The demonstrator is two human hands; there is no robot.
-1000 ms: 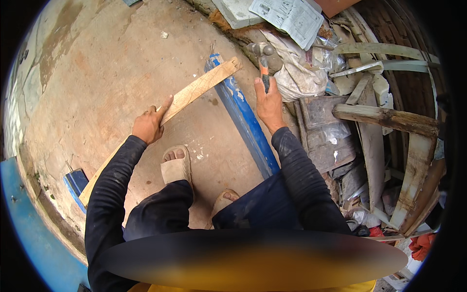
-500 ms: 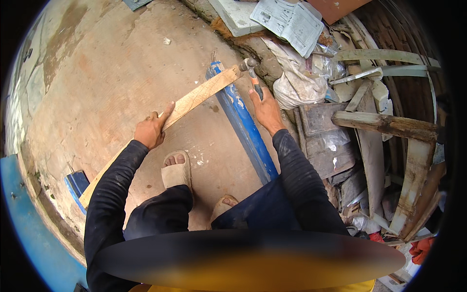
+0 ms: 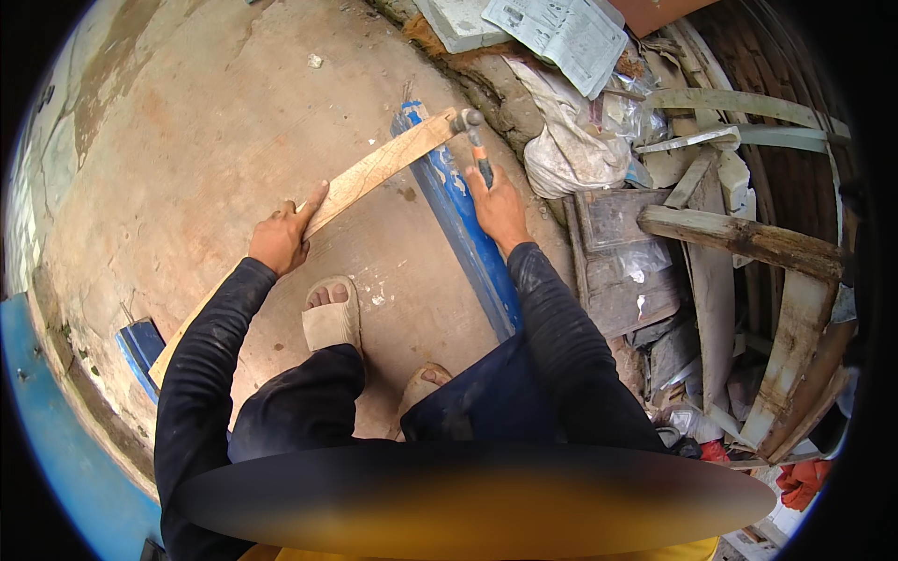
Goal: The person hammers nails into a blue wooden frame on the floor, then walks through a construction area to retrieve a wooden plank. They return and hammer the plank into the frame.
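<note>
A long pale wooden board [image 3: 374, 173] runs slantwise from the lower left up to the right. My left hand [image 3: 285, 238] grips it near its middle, the index finger stretched along it. Under the board's far end lies a blue-painted beam [image 3: 458, 220] with flaking paint; its near end is hidden by my trousers. In my right hand [image 3: 501, 210] is a hammer [image 3: 480, 161] with an orange and black handle. The hammer's head is at the far tip of the board and appears to touch it.
A short blue piece [image 3: 140, 348] lies by the board's near end. To the right are a dirty white cloth sack [image 3: 575, 159], newspaper [image 3: 561, 42], and a heap of scrap wood with a thick timber [image 3: 739, 238]. My sandalled foot [image 3: 332, 318] stands on the concrete floor [image 3: 215, 140].
The hammer's head has come slightly closer to the board's tip, and its handle has tilted a little. The whole view has shifted slightly. My left hand keeps its hold on the board.
</note>
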